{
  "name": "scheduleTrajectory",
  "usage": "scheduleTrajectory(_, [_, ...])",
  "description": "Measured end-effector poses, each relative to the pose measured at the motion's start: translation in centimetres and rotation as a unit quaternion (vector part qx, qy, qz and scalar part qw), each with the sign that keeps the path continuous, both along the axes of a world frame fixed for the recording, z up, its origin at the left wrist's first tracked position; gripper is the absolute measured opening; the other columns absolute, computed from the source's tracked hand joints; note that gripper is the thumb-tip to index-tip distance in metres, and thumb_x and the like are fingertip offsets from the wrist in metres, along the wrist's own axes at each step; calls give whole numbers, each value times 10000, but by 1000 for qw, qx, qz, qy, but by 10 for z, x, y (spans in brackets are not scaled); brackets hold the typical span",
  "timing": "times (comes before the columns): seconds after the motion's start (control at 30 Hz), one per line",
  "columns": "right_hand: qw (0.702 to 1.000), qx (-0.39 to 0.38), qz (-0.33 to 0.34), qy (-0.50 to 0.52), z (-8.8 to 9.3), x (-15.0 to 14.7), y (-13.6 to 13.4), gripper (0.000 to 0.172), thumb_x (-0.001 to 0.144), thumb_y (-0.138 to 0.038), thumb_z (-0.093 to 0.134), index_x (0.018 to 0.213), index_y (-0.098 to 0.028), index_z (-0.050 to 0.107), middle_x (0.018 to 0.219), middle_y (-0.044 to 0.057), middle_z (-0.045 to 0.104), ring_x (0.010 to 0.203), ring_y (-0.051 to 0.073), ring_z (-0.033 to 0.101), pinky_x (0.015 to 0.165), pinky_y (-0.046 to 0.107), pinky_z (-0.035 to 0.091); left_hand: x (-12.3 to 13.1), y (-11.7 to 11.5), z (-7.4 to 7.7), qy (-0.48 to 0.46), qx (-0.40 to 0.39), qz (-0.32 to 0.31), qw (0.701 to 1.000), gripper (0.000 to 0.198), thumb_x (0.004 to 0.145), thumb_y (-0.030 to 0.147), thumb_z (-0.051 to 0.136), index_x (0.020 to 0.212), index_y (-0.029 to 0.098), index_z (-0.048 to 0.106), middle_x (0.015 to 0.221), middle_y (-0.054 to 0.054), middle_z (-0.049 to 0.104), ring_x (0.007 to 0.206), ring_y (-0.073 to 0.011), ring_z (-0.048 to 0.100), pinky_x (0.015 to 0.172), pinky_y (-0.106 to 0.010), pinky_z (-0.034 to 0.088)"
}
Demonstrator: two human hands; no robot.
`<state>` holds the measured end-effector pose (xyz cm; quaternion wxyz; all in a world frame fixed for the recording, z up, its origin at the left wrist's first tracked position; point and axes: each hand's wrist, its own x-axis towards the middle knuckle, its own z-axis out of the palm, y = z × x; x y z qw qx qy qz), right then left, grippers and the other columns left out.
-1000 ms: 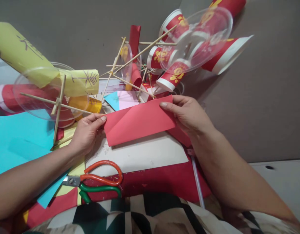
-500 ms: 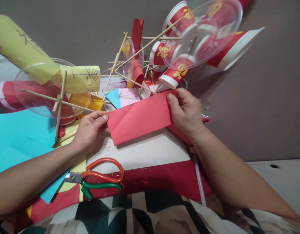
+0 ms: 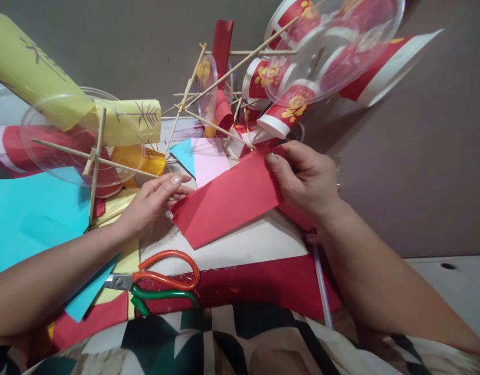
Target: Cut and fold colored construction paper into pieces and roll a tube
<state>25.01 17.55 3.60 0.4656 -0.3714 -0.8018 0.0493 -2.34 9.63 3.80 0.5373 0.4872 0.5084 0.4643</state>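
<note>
A strip of red paper (image 3: 232,200) slants over the white work surface (image 3: 255,237), its left end lower than its right. My right hand (image 3: 308,179) pinches its upper right part, thumb in front. At the left end, my left hand (image 3: 156,200) has its fingers stretched out and loosely apart. Its fingertips are beside the paper's upper left edge; whether they touch is unclear. Scissors (image 3: 165,284) with one orange and one green handle lie below the paper, blades pointing left.
Wooden sticks (image 3: 181,107) form a frame behind the paper. Red-and-white paper cups (image 3: 290,109) join a clear plastic disc (image 3: 365,67) at upper right. Yellow paper rolls (image 3: 134,120) and another clear disc (image 3: 48,156) stand left, above blue paper (image 3: 37,219).
My left hand has loosened its pinch on the paper and its fingers have straightened. The strip's left end has dropped slightly, while my right hand keeps its hold.
</note>
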Motion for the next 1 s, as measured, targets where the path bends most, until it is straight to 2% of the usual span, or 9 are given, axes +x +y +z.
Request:
scheduleTrajectory(0.1, [999, 32, 13, -26, 2, -4, -8, 165, 943, -301, 540, 828, -210, 614, 665, -16, 582, 572, 121, 527, 552, 258, 417, 0, -5, 10, 145, 62, -60, 986, 577, 798, 636, 673, 1150, 180, 708, 1113, -105, 743, 1043, -258, 664, 885, -326, 504])
scheduleTrajectory(0.2, [996, 76, 41, -32, 4, -6, -16, 103, 943, -245, 556, 906, -218, 648, 750, -4, 667, 617, 119, 607, 562, 244, 446, 2, -11, 13, 247, 83, -112, 959, 494, 786, 517, 739, 1166, 203, 704, 1151, -72, 724, 1015, -246, 653, 826, -304, 502])
scheduleTrajectory(0.3, [992, 111, 63, -19, 7, -6, -24, 88, 925, -202, 595, 938, -244, 671, 792, 4, 706, 641, 131, 643, 564, 252, 472, 4, -15, 11, 235, 78, -155, 956, 276, 860, 442, 667, 895, 176, 731, 843, -23, 711, 758, -164, 617, 660, -246, 471])
scheduleTrajectory(0.37, [995, 85, 51, 7, 9, -6, -28, 79, 925, -244, 615, 906, -265, 688, 770, 8, 699, 633, 146, 636, 574, 278, 483, 6, -17, 10, 200, 69, -156, 965, 323, 885, 429, 627, 710, 163, 682, 658, 4, 618, 611, -124, 531, 560, -222, 417])
scheduleTrajectory(0.53, [980, -107, 6, 170, 14, -10, -25, 228, 848, -470, 701, 949, -265, 709, 683, -3, 620, 577, 151, 575, 530, 299, 461, 7, -18, 11, 122, 63, -66, 988, 295, 830, 432, 705, 694, 171, 705, 632, 2, 615, 567, -114, 511, 529, -213, 409])
scheduleTrajectory(0.63, [922, -254, 63, 286, 14, -13, -18, 340, 778, -526, 745, 1000, -272, 704, 664, -25, 618, 478, 112, 514, 427, 254, 415, 8, -20, 11, 71, 52, -2, 996, 286, 774, 462, 767, 750, 178, 744, 668, -12, 665, 569, -119, 545, 523, -212, 443])
scheduleTrajectory(0.73, [839, -387, 156, 349, 8, -19, -14, 328, 748, -538, 770, 848, -234, 697, 663, -14, 666, 432, 90, 520, 379, 223, 402, 10, -21, 9, 28, 48, 44, 997, 289, 734, 466, 811, 784, 187, 755, 723, -19, 708, 608, -124, 595, 562, -214, 495])
scheduleTrajectory(0.87, [770, -527, 242, 267, -1, -29, -26, 427, 708, -583, 796, 651, -178, 675, 563, 20, 669, 436, 105, 591, 385, 197, 424, 11, -21, 6, 0, 49, 77, 996, 289, 728, 460, 826, 778, 189, 737, 730, -14, 726, 630, -125, 629, 578, -211, 521])
scheduleTrajectory(1.0, [751, -580, 276, 155, 0, -39, -46, 397, 714, -526, 814, 627, -150, 719, 535, 40, 684, 423, 85, 564, 434, 191, 443, 13, -24, 1, -25, 48, 65, 996, 229, 779, 415, 797, 834, 201, 736, 752, -9, 744, 670, -139, 672, 633, -235, 565])
